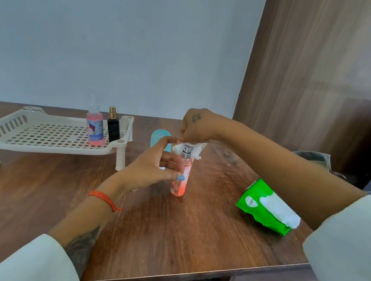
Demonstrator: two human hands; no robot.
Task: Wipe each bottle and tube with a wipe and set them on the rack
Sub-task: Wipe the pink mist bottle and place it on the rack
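Observation:
An orange-pink spray bottle [181,175] with a silver nozzle stands upright on the wooden table [167,232]. My left hand [152,166] grips its body from the left side. Above the nozzle, my right hand [197,126] pinches a white wipe [198,151] that drapes around the bottle's top. The cream plastic rack [46,136] stands at the left; a pink bottle with a blue label [95,128] and a black bottle with a gold cap [112,126] stand upright on its right end. A light blue tube [158,136] lies behind my left hand, partly hidden.
A green pack of wipes [263,207] lies at the right with a white wipe sticking out of it. The table's front edge runs close below my arms. A grey object sits at the far right by the wooden wall panel.

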